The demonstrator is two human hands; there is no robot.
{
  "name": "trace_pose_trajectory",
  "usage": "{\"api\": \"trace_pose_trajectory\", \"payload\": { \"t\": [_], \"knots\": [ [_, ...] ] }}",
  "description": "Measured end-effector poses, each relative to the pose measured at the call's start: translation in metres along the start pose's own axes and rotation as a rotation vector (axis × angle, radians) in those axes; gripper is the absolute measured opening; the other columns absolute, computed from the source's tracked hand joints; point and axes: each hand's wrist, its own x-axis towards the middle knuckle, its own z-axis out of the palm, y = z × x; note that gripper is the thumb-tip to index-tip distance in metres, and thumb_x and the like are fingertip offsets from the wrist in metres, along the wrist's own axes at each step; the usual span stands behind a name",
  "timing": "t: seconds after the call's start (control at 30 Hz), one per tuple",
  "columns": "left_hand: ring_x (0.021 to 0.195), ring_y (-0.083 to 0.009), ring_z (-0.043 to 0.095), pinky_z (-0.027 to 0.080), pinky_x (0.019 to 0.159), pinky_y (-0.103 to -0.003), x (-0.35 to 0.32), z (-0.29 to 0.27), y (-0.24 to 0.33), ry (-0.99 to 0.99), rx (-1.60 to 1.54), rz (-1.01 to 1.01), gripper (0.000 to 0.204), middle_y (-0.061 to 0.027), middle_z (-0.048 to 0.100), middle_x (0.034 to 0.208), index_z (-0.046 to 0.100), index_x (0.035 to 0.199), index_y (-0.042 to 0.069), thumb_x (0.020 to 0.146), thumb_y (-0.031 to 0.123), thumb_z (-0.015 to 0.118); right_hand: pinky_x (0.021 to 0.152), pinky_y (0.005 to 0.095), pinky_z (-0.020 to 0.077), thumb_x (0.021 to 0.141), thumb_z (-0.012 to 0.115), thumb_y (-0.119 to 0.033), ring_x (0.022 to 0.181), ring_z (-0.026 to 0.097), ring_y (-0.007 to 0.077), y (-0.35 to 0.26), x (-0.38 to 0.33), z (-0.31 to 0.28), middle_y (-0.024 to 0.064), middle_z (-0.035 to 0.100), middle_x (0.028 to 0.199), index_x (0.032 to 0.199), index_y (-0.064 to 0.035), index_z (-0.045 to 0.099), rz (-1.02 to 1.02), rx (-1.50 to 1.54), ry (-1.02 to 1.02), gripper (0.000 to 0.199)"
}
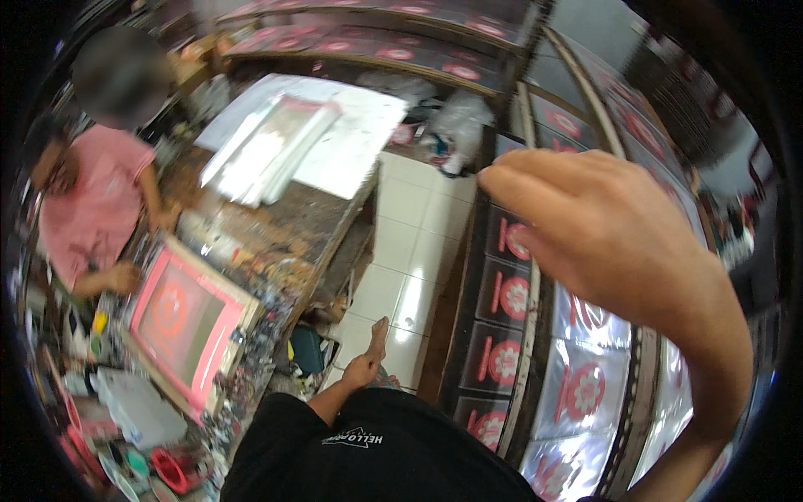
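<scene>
My right hand point(598, 230) is raised high at the right, above racks of printed clear sheets. Its fingers are bent and pressed together; the palm side is hidden, so anything in them is out of sight. Below it lie clear plastic sheets point(577, 393) printed with pink-red round flower-like emblems. Low in front of my body, my left hand point(361, 371) looks curled closed, small and partly blurred. I cannot make out anything in it. A bare foot point(379, 335) appears just beyond that hand, over the white tiled floor point(406, 243).
At the left stands a paint-stained table point(314, 238) with a pink-edged printing screen point(205, 322), white boards point(351, 134) and a white jug point(138, 406). A person in a pink shirt point(100, 197) works there. Racks of printed sheets point(393, 54) run along the back.
</scene>
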Motion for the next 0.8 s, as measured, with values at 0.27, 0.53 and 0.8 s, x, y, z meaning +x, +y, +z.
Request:
{"api": "trace_pose_trajectory", "payload": {
  "t": [0.27, 0.53, 0.8],
  "knots": [
    [0.094, -0.044, 0.064, 0.05, 0.084, -0.051, -0.027, -0.001, -0.016, 0.139, -0.067, -0.105, 0.033, -0.0277, 0.067, 0.095, 0.069, 0.095, -0.001, 0.09, 0.027, 0.054, 0.078, 0.0422, 0.0534, 0.085, 0.067, -0.011, 0.092, 0.065, 0.0368, -0.017, 0.134, 0.079, 0.0186, 0.066, 0.102, 0.119, -0.001, 0.059, -0.267, 0.274, 0.203, 0.036],
    [0.097, -0.0426, 0.063, 0.05, 0.087, -0.047, -0.035, -0.024, 0.004, 0.254, -0.138, -0.137, 0.031, -0.024, 0.067, 0.101, 0.07, 0.098, 0.001, 0.09, 0.027, 0.055, 0.091, 0.0385, 0.0517, 0.095, 0.063, -0.027, 0.11, 0.065, 0.0284, 0.006, 0.113, 0.381, 0.019, 0.066, 0.122, 0.121, 0.0005, 0.062, 0.362, 1.16, 0.104, 0.039],
    [0.107, -0.0382, 0.058, 0.047, 0.094, -0.044, -0.005, -0.105, 0.071, 0.614, -0.123, 0.175, 0.023, -0.0194, 0.062, 0.109, 0.065, 0.103, 0.001, 0.087, 0.016, 0.061, 0.044, 0.0315, 0.0444, 0.093, 0.06, -0.017, 0.053, 0.057, 0.0165, -0.114, -0.153, 0.63, 0.0046, 0.059, 0.07, 0.093, -0.0063, 0.062, 1.189, 1.647, -0.531, 0.011]
  ]
}}
